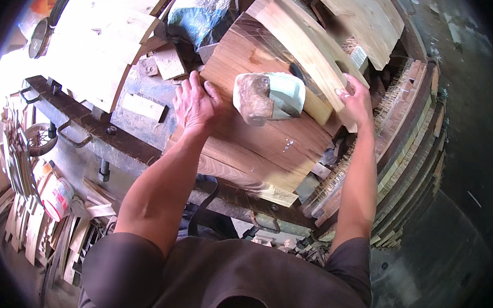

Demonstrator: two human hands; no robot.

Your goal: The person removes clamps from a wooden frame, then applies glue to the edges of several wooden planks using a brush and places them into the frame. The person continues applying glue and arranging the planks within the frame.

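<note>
Reddish-brown wood panel (259, 138) lies flat on the metal workbench (128, 147). Left hand (195, 103) rests open, palm down, on panel's left edge. Right hand (356, 98) grips the far end of a paler plank (303, 50) lying across panel's top. Pale green block w/ brown front (268, 96) sits on panel btwn both hands.

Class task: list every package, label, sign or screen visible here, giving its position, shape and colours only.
Can: lower left beside wood offcuts, lying cylinder, white with a red label band.
Bag: top centre behind the planks, crumpled, blue and white.
No signs or screens in view.
</note>
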